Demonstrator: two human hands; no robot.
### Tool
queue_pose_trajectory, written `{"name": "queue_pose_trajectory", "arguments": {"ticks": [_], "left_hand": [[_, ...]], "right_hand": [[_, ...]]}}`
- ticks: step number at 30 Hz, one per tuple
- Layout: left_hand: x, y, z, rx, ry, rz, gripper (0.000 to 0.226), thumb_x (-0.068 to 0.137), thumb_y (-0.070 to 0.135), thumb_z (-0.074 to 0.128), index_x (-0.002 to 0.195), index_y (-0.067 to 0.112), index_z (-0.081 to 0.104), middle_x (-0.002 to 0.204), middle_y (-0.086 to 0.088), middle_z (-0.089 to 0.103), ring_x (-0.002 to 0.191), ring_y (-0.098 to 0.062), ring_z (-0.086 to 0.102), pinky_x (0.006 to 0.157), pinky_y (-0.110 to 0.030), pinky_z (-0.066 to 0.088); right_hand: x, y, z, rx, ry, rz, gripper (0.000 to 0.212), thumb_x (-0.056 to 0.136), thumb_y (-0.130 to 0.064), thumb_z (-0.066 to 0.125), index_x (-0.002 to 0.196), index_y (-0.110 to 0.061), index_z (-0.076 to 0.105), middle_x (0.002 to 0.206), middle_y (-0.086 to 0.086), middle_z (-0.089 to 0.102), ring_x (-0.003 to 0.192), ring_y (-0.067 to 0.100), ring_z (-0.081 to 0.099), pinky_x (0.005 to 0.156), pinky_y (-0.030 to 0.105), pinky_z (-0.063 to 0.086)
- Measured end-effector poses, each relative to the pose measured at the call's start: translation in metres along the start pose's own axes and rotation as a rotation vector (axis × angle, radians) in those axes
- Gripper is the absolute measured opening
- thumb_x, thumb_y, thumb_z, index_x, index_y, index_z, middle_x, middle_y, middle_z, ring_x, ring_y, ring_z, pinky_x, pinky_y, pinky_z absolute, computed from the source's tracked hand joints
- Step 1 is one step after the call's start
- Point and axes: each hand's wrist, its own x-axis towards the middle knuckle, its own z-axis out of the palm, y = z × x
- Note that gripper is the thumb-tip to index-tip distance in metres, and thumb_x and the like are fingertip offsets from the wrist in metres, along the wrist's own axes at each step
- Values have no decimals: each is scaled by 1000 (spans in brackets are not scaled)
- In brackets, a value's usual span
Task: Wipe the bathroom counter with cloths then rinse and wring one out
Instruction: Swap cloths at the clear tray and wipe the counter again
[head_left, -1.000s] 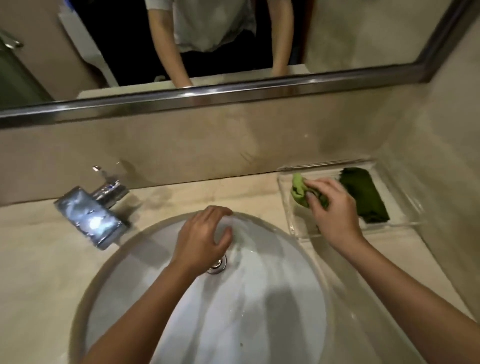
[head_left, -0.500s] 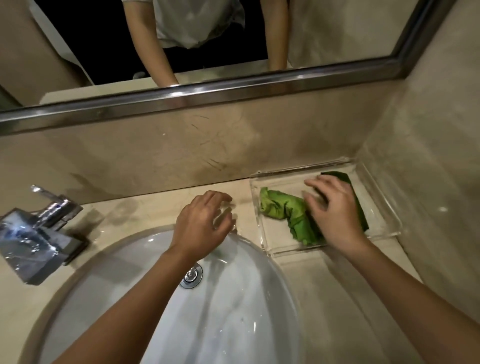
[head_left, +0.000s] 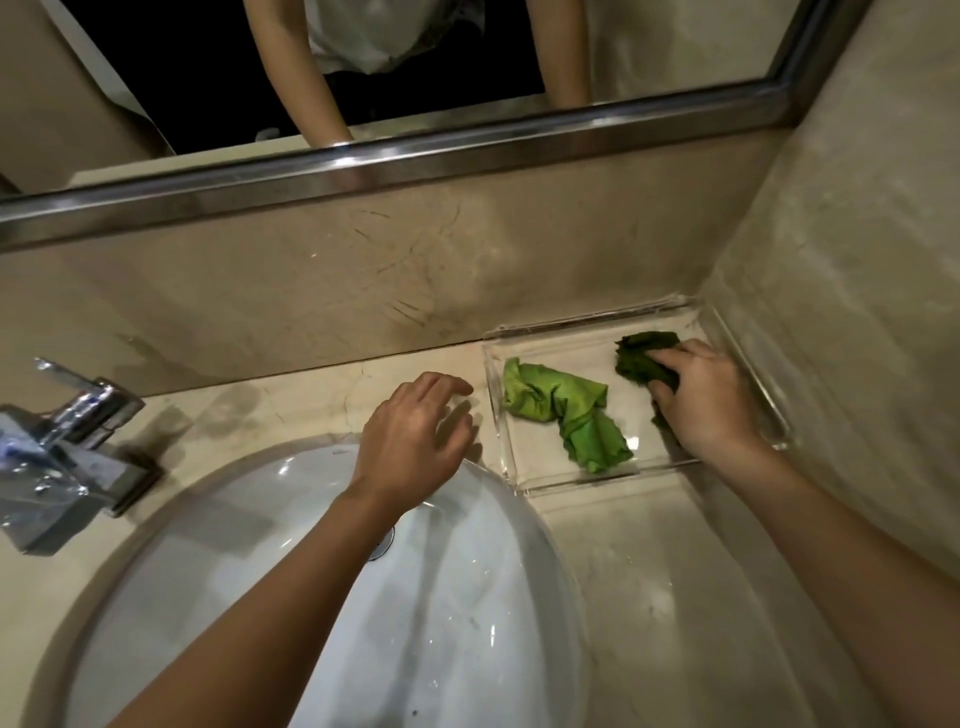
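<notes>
A clear acrylic tray (head_left: 582, 480) sits in the counter's back right corner. A crumpled light green cloth (head_left: 563, 410) lies loose in its left half. A dark green cloth (head_left: 641, 356) lies in its right half, and my right hand (head_left: 711, 397) covers part of it, fingers curled into the fabric. My left hand (head_left: 413, 441) hovers with relaxed, spread fingers over the beige counter (head_left: 311, 395) at the sink's back rim, just left of the tray, holding nothing.
The white oval sink (head_left: 322, 597) fills the lower middle, with its drain partly hidden by my left forearm. A chrome faucet (head_left: 57, 452) stands at the left. The backsplash, the mirror's metal frame (head_left: 415, 161) and the right wall (head_left: 857, 312) close the corner.
My right hand let go of the light green cloth, which now lies in the tray, and moved right onto the dark green cloth. My left hand drifted from over the basin toward the tray.
</notes>
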Motion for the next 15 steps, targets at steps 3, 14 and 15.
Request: {"name": "queue_pose_trajectory", "arguments": {"ticks": [3,14,15], "left_hand": [[-4,3,0,-8,6,3,31,85,41,45,106,25,61,105,12,62,87,-13,58,69,-29,46],[-42,31,-17,-61,-28,7,40,83,41,38,111,22,61,112,10,60,100,-13,55,75,-28,43],[-51,37,-14,-73,-40,25,41,84,40,38,112,21,61,113,8,61,100,-14,56,75,-29,44]], "right_hand": [[-2,0,-2,47,43,-7,34,78,0,66,111,-7,67,105,15,65,96,34,55,84,33,43],[-106,-33,-72,377,333,-77,31,80,5,60,110,-5,61,100,-1,56,96,18,51,84,28,38],[-122,-33,-75,377,317,-73,30,80,6,58,109,-4,61,102,-1,54,97,15,49,85,24,37]]}}
